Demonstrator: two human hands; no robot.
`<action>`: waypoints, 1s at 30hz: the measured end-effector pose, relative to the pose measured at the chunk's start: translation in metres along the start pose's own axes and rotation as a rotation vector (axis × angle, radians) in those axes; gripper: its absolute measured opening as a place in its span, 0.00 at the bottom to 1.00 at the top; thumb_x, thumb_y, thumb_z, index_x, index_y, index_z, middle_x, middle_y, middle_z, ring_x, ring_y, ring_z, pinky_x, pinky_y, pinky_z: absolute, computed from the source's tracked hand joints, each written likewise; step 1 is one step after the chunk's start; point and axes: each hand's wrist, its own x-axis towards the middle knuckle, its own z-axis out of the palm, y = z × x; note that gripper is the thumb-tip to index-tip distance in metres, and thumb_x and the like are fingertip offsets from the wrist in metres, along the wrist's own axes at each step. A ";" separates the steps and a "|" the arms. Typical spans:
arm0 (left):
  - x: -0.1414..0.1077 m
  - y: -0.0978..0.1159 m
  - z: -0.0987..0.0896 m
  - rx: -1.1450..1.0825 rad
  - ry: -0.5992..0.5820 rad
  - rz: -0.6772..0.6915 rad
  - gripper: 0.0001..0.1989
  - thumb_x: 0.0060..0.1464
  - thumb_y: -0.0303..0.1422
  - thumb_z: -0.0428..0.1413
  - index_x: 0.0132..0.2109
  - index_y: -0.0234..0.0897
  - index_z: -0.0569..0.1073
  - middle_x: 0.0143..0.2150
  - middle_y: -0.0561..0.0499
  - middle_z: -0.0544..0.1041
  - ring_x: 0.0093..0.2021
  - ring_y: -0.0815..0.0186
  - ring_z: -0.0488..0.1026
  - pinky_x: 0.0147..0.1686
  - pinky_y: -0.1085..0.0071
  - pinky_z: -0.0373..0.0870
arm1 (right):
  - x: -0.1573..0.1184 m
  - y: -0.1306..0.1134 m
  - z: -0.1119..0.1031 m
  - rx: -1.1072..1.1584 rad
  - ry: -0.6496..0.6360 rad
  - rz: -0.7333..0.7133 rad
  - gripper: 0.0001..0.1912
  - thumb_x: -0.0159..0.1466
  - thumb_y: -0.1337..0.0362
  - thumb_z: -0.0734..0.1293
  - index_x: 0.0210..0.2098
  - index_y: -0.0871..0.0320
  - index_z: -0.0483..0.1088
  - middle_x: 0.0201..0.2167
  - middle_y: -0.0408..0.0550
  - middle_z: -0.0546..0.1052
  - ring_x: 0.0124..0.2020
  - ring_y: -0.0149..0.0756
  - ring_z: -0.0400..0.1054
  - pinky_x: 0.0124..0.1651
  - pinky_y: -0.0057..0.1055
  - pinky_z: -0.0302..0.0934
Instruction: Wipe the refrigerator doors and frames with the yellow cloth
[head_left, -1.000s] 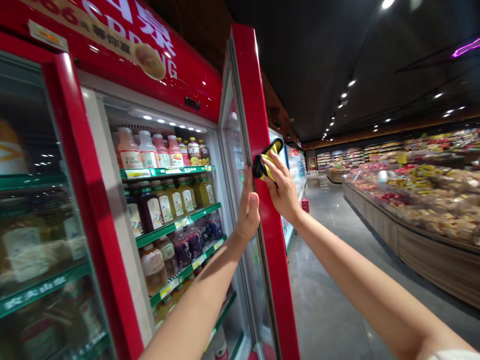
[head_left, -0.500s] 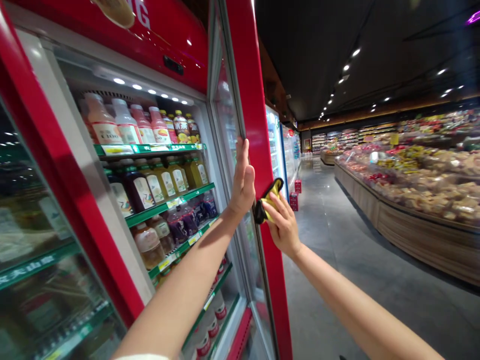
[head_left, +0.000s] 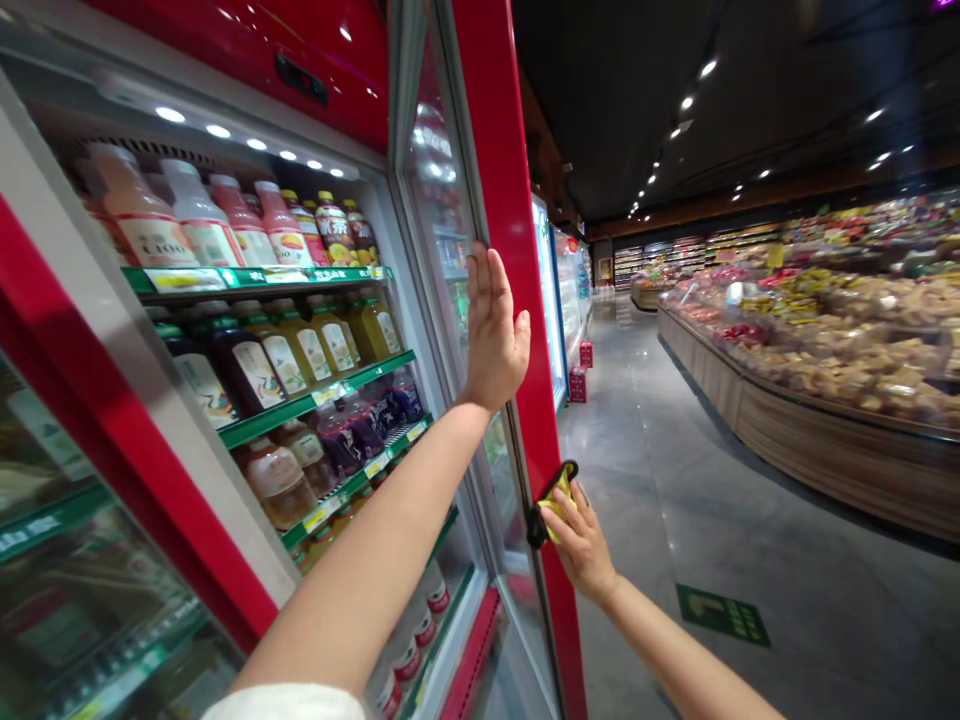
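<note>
right hand [head_left: 583,548] has dropped lower down the red door frame [head_left: 504,250] of the drinks cooler [head_left: 315,80], closed on a yellow cloth [head_left: 556,515] pressed to the frame. left hand [head_left: 495,335] stays higher up, open, fingers spread against the door glass [head_left: 439,200] beside the frame.

A yellow cloth [head_left: 559,508] is banded with black. The cooler door frame [head_left: 499,200] is painted glossy red, and the shelf edges [head_left: 270,423] are coloured green.
</note>
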 end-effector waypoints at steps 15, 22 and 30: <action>0.005 0.000 0.035 -0.104 -0.065 -0.034 0.35 0.64 0.42 0.52 0.74 0.51 0.50 0.78 0.65 0.34 0.76 0.61 0.20 0.74 0.51 0.19 | -0.063 0.005 -0.007 0.016 -0.074 0.308 0.38 0.67 0.75 0.60 0.72 0.40 0.53 0.74 0.49 0.55 0.75 0.44 0.43 0.67 0.55 0.60; -0.082 0.031 0.064 -0.077 -0.695 0.261 0.24 0.65 0.34 0.46 0.66 0.52 0.67 0.69 0.57 0.68 0.74 0.62 0.54 0.76 0.50 0.41 | 0.021 0.017 -0.011 0.120 -0.093 0.486 0.36 0.68 0.71 0.59 0.73 0.44 0.52 0.76 0.46 0.50 0.77 0.41 0.36 0.74 0.53 0.45; -0.141 -0.008 0.052 -0.001 -0.870 0.232 0.15 0.60 0.37 0.50 0.49 0.46 0.79 0.50 0.45 0.82 0.67 0.53 0.68 0.73 0.45 0.50 | -0.151 -0.054 0.031 0.123 -0.043 0.800 0.47 0.61 0.78 0.57 0.75 0.45 0.41 0.76 0.49 0.48 0.76 0.44 0.40 0.73 0.56 0.47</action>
